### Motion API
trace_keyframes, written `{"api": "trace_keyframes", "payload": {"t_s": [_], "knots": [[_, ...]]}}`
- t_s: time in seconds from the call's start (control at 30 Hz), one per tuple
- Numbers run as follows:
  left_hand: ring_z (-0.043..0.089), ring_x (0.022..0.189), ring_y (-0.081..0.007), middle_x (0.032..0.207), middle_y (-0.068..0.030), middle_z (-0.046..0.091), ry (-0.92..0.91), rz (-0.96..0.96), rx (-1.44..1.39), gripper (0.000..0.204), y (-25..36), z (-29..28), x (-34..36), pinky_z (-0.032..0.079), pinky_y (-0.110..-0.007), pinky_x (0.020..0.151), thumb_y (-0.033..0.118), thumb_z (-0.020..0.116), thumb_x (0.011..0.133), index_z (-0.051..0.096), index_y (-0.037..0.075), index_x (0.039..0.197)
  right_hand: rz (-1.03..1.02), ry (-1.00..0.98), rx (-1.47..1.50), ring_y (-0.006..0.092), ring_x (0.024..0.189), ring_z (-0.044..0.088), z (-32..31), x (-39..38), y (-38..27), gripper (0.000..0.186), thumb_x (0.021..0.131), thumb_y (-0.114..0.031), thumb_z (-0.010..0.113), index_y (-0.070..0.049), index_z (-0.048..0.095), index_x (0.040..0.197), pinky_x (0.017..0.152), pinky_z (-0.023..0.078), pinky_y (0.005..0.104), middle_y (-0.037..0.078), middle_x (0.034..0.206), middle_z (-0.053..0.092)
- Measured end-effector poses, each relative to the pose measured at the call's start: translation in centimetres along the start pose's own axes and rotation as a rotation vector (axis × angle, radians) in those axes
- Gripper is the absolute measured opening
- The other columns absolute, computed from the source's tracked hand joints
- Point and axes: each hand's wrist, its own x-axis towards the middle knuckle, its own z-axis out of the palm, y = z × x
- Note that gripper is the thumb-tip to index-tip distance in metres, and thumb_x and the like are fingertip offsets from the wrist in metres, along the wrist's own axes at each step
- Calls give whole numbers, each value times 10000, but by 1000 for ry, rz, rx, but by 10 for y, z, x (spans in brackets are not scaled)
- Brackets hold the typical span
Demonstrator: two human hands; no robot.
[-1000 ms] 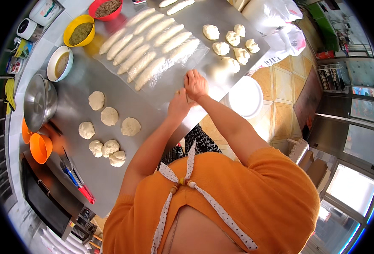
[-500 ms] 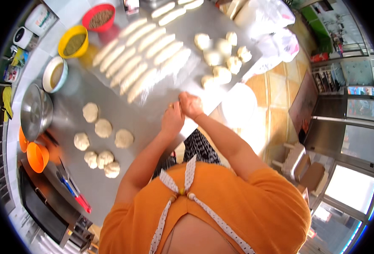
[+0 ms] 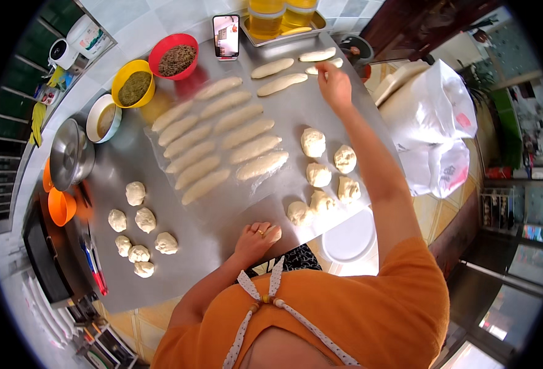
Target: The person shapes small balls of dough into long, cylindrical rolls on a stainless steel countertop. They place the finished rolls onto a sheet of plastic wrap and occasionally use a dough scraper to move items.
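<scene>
My left hand [image 3: 255, 243] is closed around a small piece of dough [image 3: 272, 234] at the near edge of the metal table. Only the dough's right end shows past my fingers. My right arm stretches to the far right, where my right hand [image 3: 335, 86] has its bent fingers on a short dough roll [image 3: 337, 63], partly covering it. Close by lie other dough rolls [image 3: 282, 84]. Two columns of longer dough rolls [image 3: 247, 126] rest on a clear plastic sheet mid-table. Several rough dough lumps [image 3: 313, 142] sit between my two hands.
More dough balls [image 3: 145, 219] lie at left. Along the far left edge stand a red bowl [image 3: 174, 56], a yellow bowl [image 3: 133, 83], a white bowl [image 3: 104, 119] and a steel bowl [image 3: 72, 154]. A phone [image 3: 226, 38] is propped at the back; white sacks [image 3: 428, 111] stand at right.
My hands, together at the near edge before, are now apart. The right has reached to the far dough rolls; the left stays near the edge with dough. The view has shifted.
</scene>
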Motion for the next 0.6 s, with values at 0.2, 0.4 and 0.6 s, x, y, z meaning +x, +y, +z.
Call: {"api": "trace_keyframes", "payload": {"t_s": [0.2,0.4,0.6], "knots": [[583,1011,-333,1105,-121,611,16,-570,-286,346,19,-12,14,481,-432,851,203,670,874,624,122,1207,-352,-14,-274,278,1185,562,97,136,82,349,896,-90,472,-115,597,1221,936,483,466,85,1237,634],[587,1012,-370,1108,-157,611,83,-810,-186,333,38,-23,18,505,-446,840,213,648,906,608,72,1205,-385,-493,-658,285,959,684,171,201,137,265,924,-159,498,-148,622,1157,844,512,496,108,1015,707],[615,977,-363,1062,-160,633,90,-819,-448,306,45,-36,58,503,-421,833,198,656,884,621,56,1154,-404,-187,-207,384,819,667,100,182,77,351,977,-215,417,-40,675,816,771,534,468,214,831,680]]}}
